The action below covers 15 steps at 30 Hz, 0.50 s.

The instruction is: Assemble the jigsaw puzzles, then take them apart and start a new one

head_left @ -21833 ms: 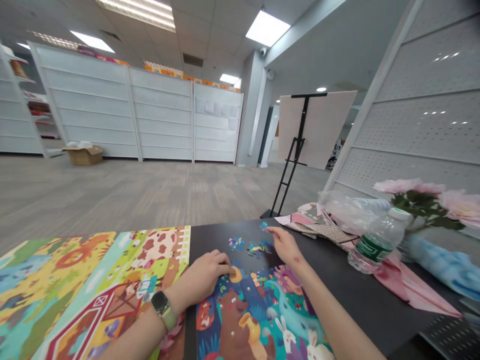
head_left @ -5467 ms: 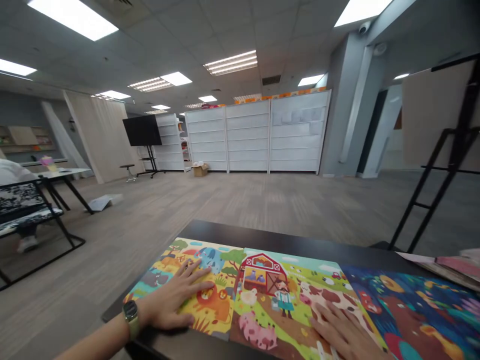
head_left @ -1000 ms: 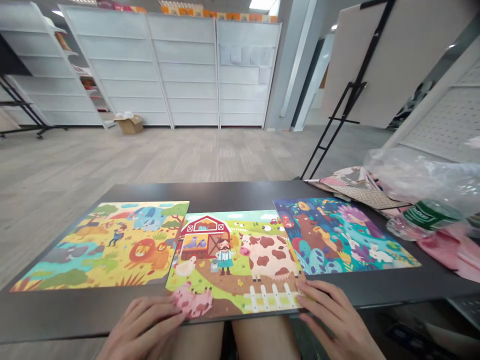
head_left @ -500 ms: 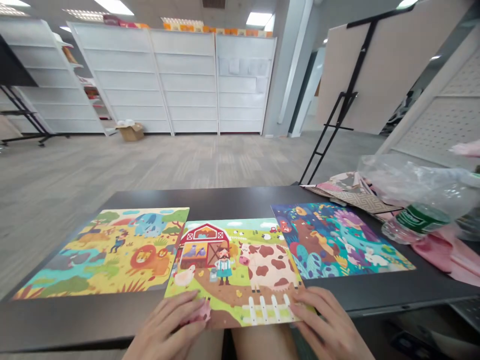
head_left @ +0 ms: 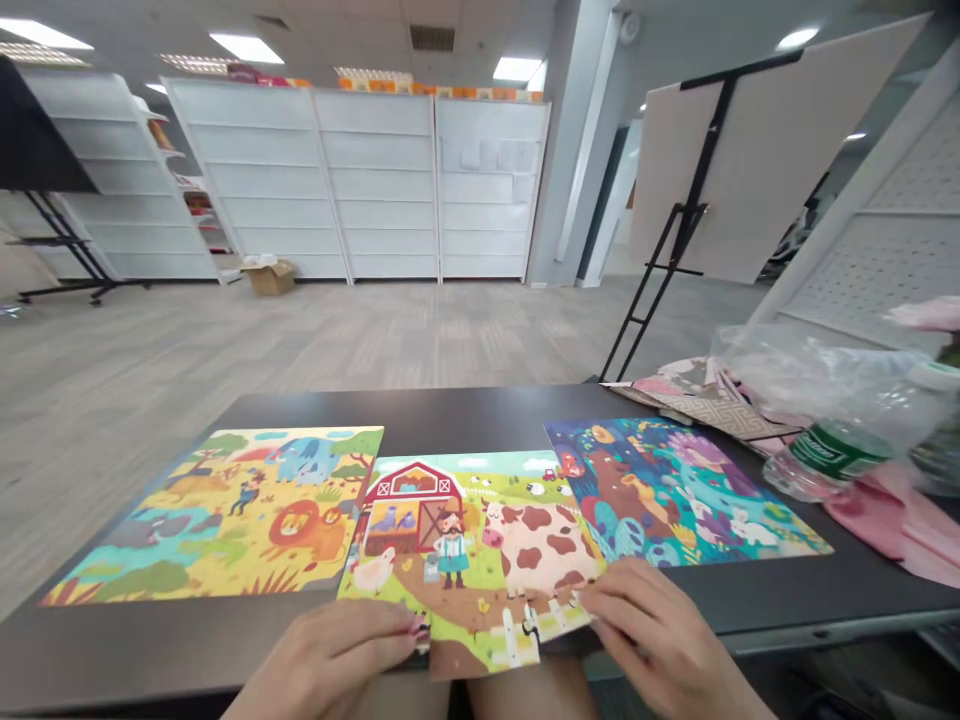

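Note:
A farm jigsaw puzzle (head_left: pixel 465 520) with a barn, a farmer and a cow lies in the middle of the table, its near edge overhanging towards my legs. My left hand (head_left: pixel 337 650) is closed on its lower left corner, fingers over a pig picture that is mostly hidden. My right hand (head_left: pixel 649 625) pinches the lower right corner piece (head_left: pixel 559 612), which has white fence pickets. That piece is tilted, and a dark gap shows between it and the neighbouring fence piece (head_left: pixel 514 640), which sticks out lower.
A savanna puzzle (head_left: pixel 247 510) lies to the left and a night-forest puzzle (head_left: pixel 675 490) to the right on the dark table (head_left: pixel 450 400). A plastic bottle (head_left: pixel 840 450), pink cloth (head_left: pixel 892 520) and a patterned bag (head_left: pixel 705 395) crowd the right end.
The farm puzzle's bottom row has come apart: the middle bottom part now juts lower and gaps show beside it. Both hands have shifted slightly outwards. The view has tipped up a little.

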Tool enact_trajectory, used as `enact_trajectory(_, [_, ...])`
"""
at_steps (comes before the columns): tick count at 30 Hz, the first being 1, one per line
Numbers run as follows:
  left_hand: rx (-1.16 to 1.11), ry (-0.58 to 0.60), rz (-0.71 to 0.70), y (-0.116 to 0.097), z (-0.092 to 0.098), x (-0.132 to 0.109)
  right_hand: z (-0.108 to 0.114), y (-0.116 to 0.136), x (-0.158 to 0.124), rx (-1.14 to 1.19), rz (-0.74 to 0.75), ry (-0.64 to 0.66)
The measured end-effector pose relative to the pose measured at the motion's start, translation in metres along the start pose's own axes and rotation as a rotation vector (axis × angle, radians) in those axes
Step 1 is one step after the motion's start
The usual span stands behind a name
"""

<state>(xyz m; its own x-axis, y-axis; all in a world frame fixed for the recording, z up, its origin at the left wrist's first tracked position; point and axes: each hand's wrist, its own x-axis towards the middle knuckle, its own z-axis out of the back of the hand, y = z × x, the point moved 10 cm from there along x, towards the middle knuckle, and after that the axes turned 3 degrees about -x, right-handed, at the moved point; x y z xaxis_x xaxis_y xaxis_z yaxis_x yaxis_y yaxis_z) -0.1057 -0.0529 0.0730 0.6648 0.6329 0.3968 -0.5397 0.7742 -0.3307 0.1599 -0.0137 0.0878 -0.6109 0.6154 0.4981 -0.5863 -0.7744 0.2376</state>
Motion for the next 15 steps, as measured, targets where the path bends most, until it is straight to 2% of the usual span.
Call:
enact_trajectory(5, [-0.137, 0.052, 0.267, 0.044, 0.007, 0.025, -0.016, -0.038, 0.030, 0.112, -0.246, 0.173])
enact_trajectory(8, [-0.162, 0.103, 0.304, 0.057, 0.007, 0.034, -0.025, -0.055, 0.038, 0.151, -0.360, 0.230])
enact_trajectory(11, [-0.159, 0.121, 0.310, 0.060, 0.009, 0.035, -0.029, -0.058, 0.038, 0.170, -0.363, 0.215])
enact_trajectory(15, [-0.177, 0.096, 0.365, 0.064, 0.007, 0.025, -0.033, -0.056, 0.028, 0.160, -0.336, 0.171])
